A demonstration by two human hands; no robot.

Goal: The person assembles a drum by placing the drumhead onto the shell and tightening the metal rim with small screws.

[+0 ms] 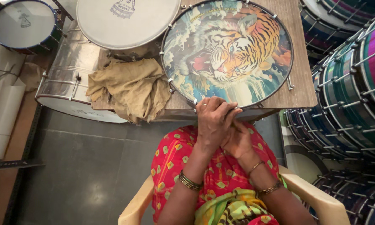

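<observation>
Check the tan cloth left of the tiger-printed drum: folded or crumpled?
Crumpled: the tan cloth lies bunched in loose wrinkles, draping over the wooden table's edge.

Tiger drum head (227,50) fills most of the worktop (298,89); crumpled cloth (129,87) blocks its left edge. Stacked drums (354,83) crowd the right side. Open floor (83,166) lower left, w/ room to pass beside the chair (133,208).

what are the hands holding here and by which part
Both hands grip the near rim of the tiger-print drum lying on the table. The left hand lies over the right hand, fingers curled at the edge. Nothing else is held.
</observation>
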